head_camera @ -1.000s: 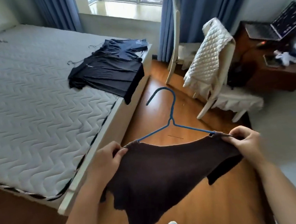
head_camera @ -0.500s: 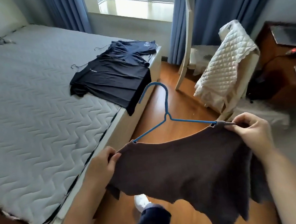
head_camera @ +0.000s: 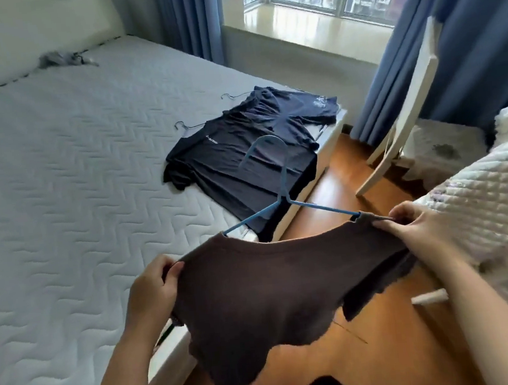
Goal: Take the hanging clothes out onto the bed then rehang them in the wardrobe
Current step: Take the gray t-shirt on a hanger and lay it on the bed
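Brown top (head_camera: 275, 299) on blue hanger (head_camera: 281, 196), held up between both hands. Left hand (head_camera: 153, 292) pinches its left shoulder, right hand (head_camera: 417, 229) grips its right shoulder. Beyond the hands, 2 dark shirts (head_camera: 243, 159) lie on the bed (head_camera: 59, 186).

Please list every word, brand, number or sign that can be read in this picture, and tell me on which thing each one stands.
Nothing can be read with certainty.
Small white print on the chest of the nearer dark T-shirt on the bed: too small and blurred to read.
Pale print on the sleeve of the farther dark T-shirt: blurred, unreadable.
Brown garment and blue hanger: no text visible.
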Action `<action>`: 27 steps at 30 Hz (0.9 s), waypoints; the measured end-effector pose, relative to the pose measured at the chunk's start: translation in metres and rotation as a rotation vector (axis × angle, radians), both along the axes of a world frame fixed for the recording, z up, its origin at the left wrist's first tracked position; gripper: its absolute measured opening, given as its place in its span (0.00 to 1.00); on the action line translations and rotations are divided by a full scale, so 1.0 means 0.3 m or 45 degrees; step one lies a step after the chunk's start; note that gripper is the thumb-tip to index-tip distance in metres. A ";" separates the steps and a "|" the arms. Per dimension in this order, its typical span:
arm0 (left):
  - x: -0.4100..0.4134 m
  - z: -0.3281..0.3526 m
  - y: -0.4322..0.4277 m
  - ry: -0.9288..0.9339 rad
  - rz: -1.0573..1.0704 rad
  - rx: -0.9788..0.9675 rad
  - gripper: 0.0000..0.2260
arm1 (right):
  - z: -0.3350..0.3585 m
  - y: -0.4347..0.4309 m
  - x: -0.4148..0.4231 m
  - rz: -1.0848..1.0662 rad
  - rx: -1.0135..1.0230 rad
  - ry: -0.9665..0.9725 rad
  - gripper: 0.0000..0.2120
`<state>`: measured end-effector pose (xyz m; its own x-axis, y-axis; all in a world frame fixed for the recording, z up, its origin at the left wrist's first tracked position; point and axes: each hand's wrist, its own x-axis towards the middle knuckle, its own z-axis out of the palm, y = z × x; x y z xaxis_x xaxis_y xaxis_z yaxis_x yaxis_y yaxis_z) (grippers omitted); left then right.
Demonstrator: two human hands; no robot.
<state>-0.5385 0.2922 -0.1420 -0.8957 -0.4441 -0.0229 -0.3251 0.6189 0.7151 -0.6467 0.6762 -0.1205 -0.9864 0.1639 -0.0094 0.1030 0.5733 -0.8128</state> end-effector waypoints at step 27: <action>-0.460 -0.076 -0.380 -0.111 1.269 -0.147 0.07 | -0.142 -1.081 -1.281 1.290 0.335 -0.065 0.04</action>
